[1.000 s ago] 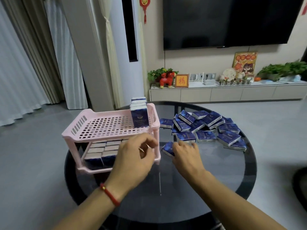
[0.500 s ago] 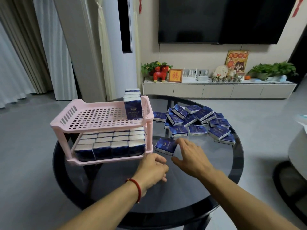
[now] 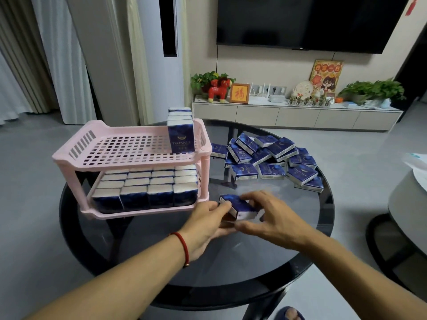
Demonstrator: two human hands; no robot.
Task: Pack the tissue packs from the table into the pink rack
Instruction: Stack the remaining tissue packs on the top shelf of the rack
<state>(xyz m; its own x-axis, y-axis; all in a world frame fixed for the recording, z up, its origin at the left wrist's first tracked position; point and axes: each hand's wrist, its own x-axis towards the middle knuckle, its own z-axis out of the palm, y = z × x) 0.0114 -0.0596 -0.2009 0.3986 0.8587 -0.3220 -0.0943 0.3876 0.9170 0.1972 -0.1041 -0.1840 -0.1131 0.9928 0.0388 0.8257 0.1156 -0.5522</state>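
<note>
Two hands (image 3: 240, 218) pinch one glossy blue boxy tissue pack (image 3: 238, 205).

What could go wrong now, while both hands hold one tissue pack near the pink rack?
1. The upright packs stand unsupported on the top shelf of the rack; a bump may topple them.
2. The bottom shelf looks full, so forcing this pack there could push others out.
3. The loose pile leans and may slide on the glass table.

Both forearms reach forward, left hand (image 3: 204, 221) and right hand (image 3: 271, 218) with fingers curled inward together.
</note>
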